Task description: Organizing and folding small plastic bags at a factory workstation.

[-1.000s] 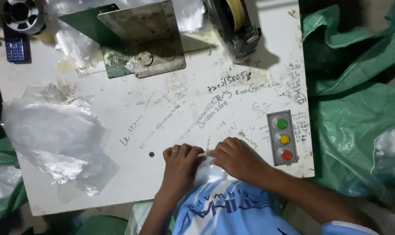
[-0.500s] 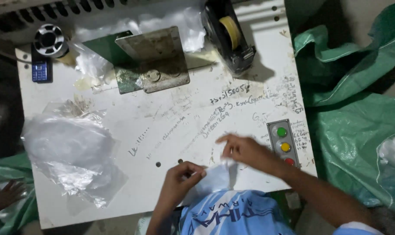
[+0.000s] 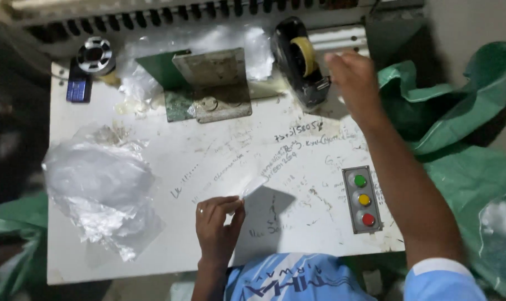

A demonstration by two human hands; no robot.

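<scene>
We see the white bench point(image 3: 152, 267), scribbled over, with a heap of clear bags point(image 3: 100, 189) on its left. Our left hand point(image 3: 217, 226) pinches 1 clear bag point(image 3: 264, 209) flat near the front edge — our right hand point(image 3: 350, 78) hangs loosely open beside the tape dispenser point(image 3: 297, 58).

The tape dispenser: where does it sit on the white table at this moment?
In the head view, the tape dispenser stands at the far right of the white table, beside the metal bracket, with the right hand reaching right next to it.
</scene>
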